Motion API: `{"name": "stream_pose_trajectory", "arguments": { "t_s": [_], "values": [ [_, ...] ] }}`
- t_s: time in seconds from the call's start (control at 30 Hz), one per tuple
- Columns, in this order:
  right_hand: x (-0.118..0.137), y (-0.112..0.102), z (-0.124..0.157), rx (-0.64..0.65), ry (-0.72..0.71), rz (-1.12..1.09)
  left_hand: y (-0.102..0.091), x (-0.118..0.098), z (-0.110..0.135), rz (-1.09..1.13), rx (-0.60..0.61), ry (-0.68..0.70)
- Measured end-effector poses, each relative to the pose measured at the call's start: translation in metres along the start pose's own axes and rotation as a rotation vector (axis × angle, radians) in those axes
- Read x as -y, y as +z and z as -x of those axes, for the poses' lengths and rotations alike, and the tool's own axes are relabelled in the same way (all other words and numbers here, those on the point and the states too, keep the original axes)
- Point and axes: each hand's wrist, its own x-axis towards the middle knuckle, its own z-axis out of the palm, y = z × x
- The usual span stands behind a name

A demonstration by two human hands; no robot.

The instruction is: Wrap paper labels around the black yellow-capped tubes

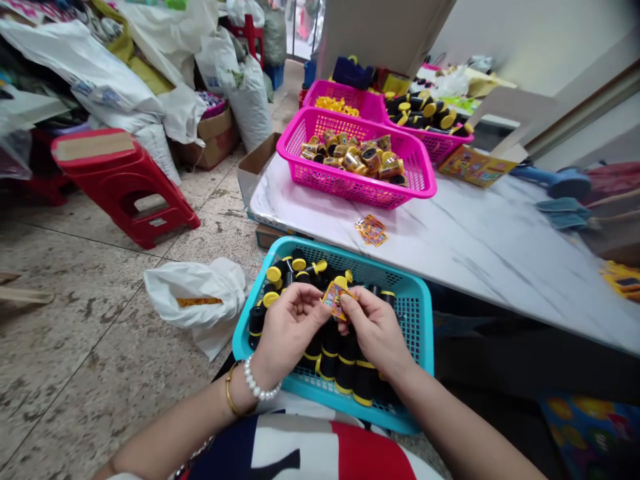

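Note:
Between both hands is a small orange printed label (333, 300), held over the turquoise basket (424, 310). My left hand (287, 323) pinches the label's left edge, and a pearl bracelet circles that wrist. My right hand (376, 328) grips the right side with thumb and fingers. Just behind the label a yellow cap (341, 281) shows; whether it touches the label I cannot tell. Below my hands the basket holds several black cylinders (345, 377) with yellow rims or caps, some lying in rows. More orange labels (371, 231) lie in a small pile on the marbled table (450, 227).
A pink basket (427, 187) on the table holds gold-wrapped cylinders (357, 157). Behind it are pink baskets with yellow parts (337, 105) and black-and-yellow pieces (430, 112). At left are a red stool (117, 180) and a white bag (195, 283) on the floor.

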Motion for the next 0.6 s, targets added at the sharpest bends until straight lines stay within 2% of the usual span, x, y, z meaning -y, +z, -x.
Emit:
{"name": "stream_pose_trajectory", "arguments": {
  "t_s": [0.1,0.2,0.27,0.37,0.43,0.5,0.6],
  "values": [
    [0.002,0.001,0.001,0.015,-0.043,-0.001,-0.001,-0.001,-0.003,0.007,0.081,-0.108],
    [0.008,-0.004,0.0,0.045,-0.047,0.015,-0.006,-0.003,-0.006,-0.025,0.108,-0.116],
    [0.01,-0.008,0.0,0.047,-0.017,-0.022,-0.007,-0.003,-0.007,0.035,0.059,-0.107],
    [0.007,-0.007,0.001,0.033,0.028,-0.12,-0.004,0.001,-0.009,0.238,-0.046,-0.15],
    [0.004,-0.004,0.002,0.032,0.015,-0.16,0.001,0.003,-0.008,0.283,0.007,-0.189],
    [0.004,-0.003,0.001,0.032,-0.018,-0.157,0.005,0.005,-0.007,0.227,0.108,-0.206],
    [0.011,-0.011,-0.002,0.101,-0.073,0.045,0.005,0.004,-0.006,0.093,0.117,-0.134]
  ]
}}
